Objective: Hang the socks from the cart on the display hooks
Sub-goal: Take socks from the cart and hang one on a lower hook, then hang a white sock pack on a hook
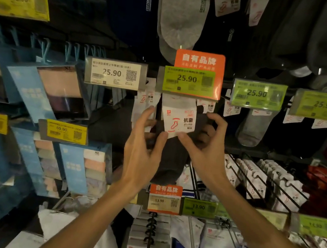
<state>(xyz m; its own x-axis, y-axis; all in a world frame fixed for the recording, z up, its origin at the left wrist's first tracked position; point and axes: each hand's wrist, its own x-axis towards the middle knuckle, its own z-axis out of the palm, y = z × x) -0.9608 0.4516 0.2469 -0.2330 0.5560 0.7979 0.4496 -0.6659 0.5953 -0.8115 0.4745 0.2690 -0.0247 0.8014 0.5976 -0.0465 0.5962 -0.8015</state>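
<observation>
As the left hand (pixel 143 142) and right hand (pixel 207 148) pinched the sock card (pixel 179 119) low, its hanger lay above the grip, unseen. Level threading seemed advisable.

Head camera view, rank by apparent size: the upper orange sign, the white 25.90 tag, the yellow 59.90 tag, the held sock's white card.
1. upper orange sign, largest, though the green tag covers part of it.
2. white 25.90 tag.
3. yellow 59.90 tag and white card on the sock: they look alike, so not ranked.
</observation>
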